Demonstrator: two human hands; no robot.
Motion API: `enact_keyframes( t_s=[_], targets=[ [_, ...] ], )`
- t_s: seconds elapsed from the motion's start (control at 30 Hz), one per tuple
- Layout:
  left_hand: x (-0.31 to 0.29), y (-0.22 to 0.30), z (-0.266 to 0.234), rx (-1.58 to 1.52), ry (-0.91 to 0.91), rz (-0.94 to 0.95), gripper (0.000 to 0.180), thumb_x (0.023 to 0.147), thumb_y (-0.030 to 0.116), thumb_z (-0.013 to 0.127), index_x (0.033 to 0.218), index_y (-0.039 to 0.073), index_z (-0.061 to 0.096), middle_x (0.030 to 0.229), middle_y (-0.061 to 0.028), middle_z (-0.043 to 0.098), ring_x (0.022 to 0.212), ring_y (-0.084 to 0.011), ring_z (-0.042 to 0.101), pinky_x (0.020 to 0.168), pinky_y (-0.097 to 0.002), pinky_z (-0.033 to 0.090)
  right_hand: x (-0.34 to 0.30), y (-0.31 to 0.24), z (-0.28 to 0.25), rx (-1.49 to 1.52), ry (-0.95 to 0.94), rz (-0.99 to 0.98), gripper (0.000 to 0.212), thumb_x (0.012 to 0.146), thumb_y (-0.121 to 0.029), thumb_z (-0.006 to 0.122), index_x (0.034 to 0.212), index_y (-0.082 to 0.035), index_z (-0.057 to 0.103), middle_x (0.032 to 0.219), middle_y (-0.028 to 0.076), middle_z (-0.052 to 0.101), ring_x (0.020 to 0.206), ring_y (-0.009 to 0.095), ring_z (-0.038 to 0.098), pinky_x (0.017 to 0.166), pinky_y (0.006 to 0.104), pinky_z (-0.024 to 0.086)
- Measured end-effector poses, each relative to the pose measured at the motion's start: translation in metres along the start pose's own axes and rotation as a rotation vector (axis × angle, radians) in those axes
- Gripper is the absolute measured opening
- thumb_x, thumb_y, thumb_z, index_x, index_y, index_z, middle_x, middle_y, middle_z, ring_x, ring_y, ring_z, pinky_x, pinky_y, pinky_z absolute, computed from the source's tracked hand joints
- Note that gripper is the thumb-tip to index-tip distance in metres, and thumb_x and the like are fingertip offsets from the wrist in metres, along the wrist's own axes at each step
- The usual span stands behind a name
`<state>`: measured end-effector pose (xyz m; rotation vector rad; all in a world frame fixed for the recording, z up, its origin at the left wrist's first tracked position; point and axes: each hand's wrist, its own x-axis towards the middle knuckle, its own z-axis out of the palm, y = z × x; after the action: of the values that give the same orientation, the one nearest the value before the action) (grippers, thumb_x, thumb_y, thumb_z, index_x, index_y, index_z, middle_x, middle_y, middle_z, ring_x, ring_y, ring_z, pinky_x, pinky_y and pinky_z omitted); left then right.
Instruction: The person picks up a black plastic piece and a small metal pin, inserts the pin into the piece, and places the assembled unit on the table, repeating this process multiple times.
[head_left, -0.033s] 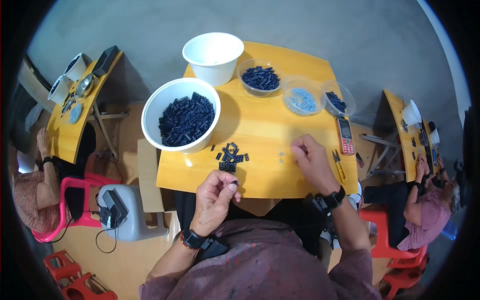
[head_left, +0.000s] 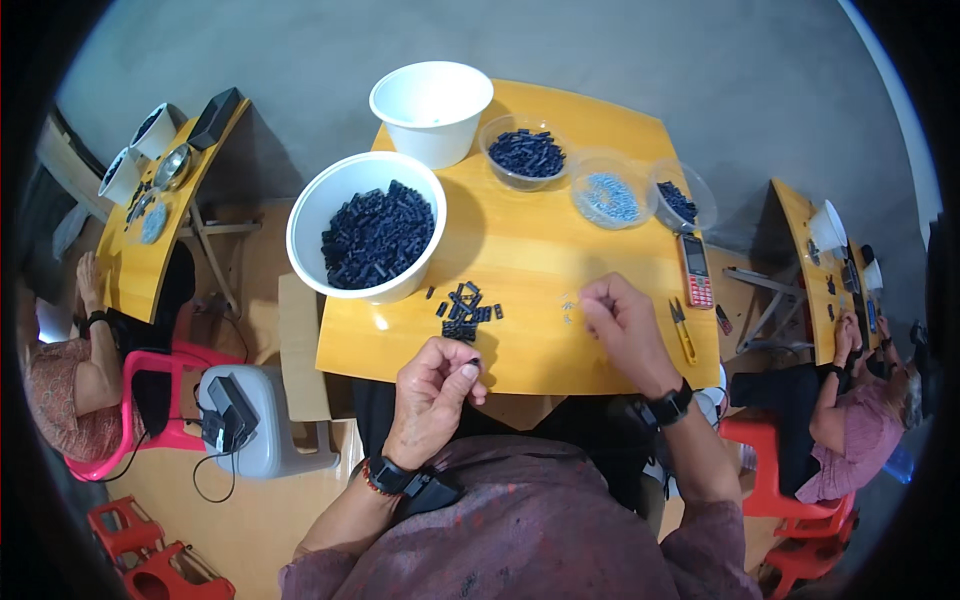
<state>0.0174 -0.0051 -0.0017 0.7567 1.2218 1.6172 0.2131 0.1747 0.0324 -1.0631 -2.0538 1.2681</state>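
Observation:
My left hand [head_left: 435, 385] is closed at the table's near edge, thumb pressed to forefinger. Between them shows the tip of a small dark plastic piece [head_left: 474, 361]. Just beyond that hand lies a loose pile of small black plastic pieces [head_left: 465, 312]. Over the right part of the table my right hand [head_left: 622, 315] has its fingers curled in and thumb against them; whatever they may hold is hidden. Beside its fingertips lie several tiny silvery bits [head_left: 567, 308], too small to name.
On the yellow table [head_left: 540, 255] stand a white tub [head_left: 310, 240] of black pieces, another white tub [head_left: 432, 125], and clear bowls with black pieces [head_left: 526, 153], silvery-blue bits [head_left: 608, 198] and dark pieces [head_left: 677, 200]. A phone [head_left: 696, 272] and yellow-handled snips [head_left: 683, 332] lie right. People work at side tables.
The whole view has shifted slightly. My right hand has moved a little nearer the tiny silvery bits, its fingers still curled. My left hand keeps its pinch.

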Motion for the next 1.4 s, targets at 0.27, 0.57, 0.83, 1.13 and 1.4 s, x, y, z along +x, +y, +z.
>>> enact_keyframes(
  t_s=[0.27, 0.57, 0.83, 1.13, 1.4],
  targets=[
    [0.000, 0.005, 0.002, -0.088, 0.008, -0.057, 0.007, 0.098, 0.001, 0.056, 0.104, -0.001, 0.056, 0.090, -0.0060, 0.064, 0.072, -0.0096, 0.062, 0.066, -0.0248, 0.055, -0.030, -0.036, 0.050, 0.369, -0.265, -0.006, 0.011, 0.096, -0.002, 0.059, 0.106, 0.001, 0.062, 0.090, 0.004, 0.064, 0.081, 0.008, 0.065, 0.072, 0.0237, 0.055],
    [0.000, 0.008, 0.001, -0.035, -0.019, -0.054, 0.004, 0.096, 0.000, 0.060, 0.100, 0.000, 0.058, 0.083, -0.0025, 0.061, 0.069, -0.0078, 0.058, 0.064, -0.0230, 0.051, -0.023, -0.037, 0.067, 0.240, -0.238, -0.184, 0.015, 0.089, 0.001, 0.064, 0.103, 0.000, 0.061, 0.088, 0.006, 0.065, 0.080, 0.013, 0.066, 0.070, 0.0269, 0.053],
    [0.000, 0.010, 0.001, -0.012, -0.012, -0.062, 0.004, 0.096, 0.001, 0.061, 0.099, -0.001, 0.060, 0.080, -0.0022, 0.061, 0.067, -0.0065, 0.056, 0.062, -0.0217, 0.049, -0.016, -0.054, 0.065, -0.117, -0.245, -0.358, 0.015, 0.085, -0.001, 0.068, 0.100, -0.002, 0.064, 0.086, 0.011, 0.067, 0.080, 0.023, 0.069, 0.072, 0.0315, 0.055],
    [-0.003, 0.008, 0.000, 0.001, 0.021, -0.045, 0.007, 0.095, 0.004, 0.064, 0.096, -0.002, 0.061, 0.078, -0.0041, 0.064, 0.064, -0.0080, 0.060, 0.059, -0.0224, 0.052, -0.014, -0.071, 0.060, -0.321, -0.329, -0.601, 0.015, 0.088, 0.000, 0.066, 0.102, -0.002, 0.063, 0.088, 0.011, 0.068, 0.081, 0.024, 0.069, 0.071, 0.0318, 0.054],
    [0.001, 0.004, -0.006, -0.197, -0.007, -0.084, 0.010, 0.094, 0.004, 0.065, 0.100, -0.003, 0.061, 0.087, -0.0113, 0.069, 0.065, -0.0148, 0.065, 0.060, -0.0273, 0.057, -0.027, -0.034, 0.074, 0.477, -0.345, 0.013, 0.018, 0.092, 0.003, 0.063, 0.110, 0.004, 0.058, 0.098, 0.010, 0.068, 0.090, 0.012, 0.066, 0.079, 0.0269, 0.056]
  ],
)
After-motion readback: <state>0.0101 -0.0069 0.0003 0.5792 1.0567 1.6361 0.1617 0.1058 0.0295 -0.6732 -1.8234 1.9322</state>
